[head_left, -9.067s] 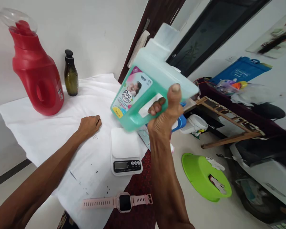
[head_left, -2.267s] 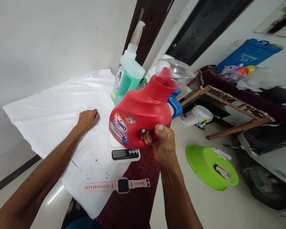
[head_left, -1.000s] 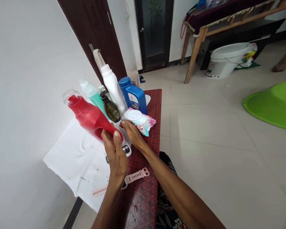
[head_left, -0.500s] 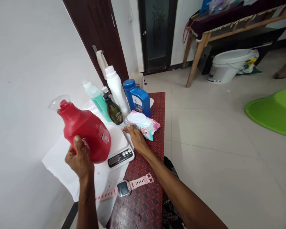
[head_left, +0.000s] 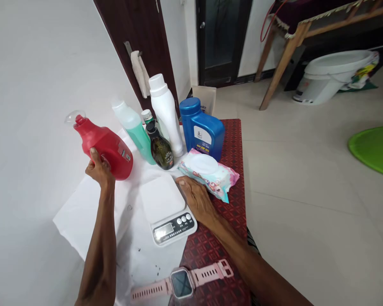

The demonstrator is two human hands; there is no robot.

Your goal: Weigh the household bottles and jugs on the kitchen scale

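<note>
My left hand point(head_left: 98, 168) is closed around the handle of a red detergent jug point(head_left: 110, 146). The jug is tilted left, beyond the far left corner of a white kitchen scale point(head_left: 162, 197), with a clear cap at its spout. Flat along the scale's right side lies my right hand point(head_left: 196, 197), fingers stretched out and holding nothing. It is close against a pack of wet wipes point(head_left: 206, 172); whether it touches the pack I cannot tell. The scale's plate is bare, and its display and buttons face me.
Behind the scale stand a green-liquid bottle point(head_left: 137, 136), a dark pump bottle point(head_left: 161, 148), a white bottle point(head_left: 166, 110) and a blue jug point(head_left: 207, 131). A pink-strapped smartwatch point(head_left: 181, 282) lies in front. The white wall point(head_left: 35, 106) borders the left side.
The red jug in my left hand has moved left and away from me, off the scale area, uncovering the scale's plate. My right hand stays beside the wipes. The view has shifted.
</note>
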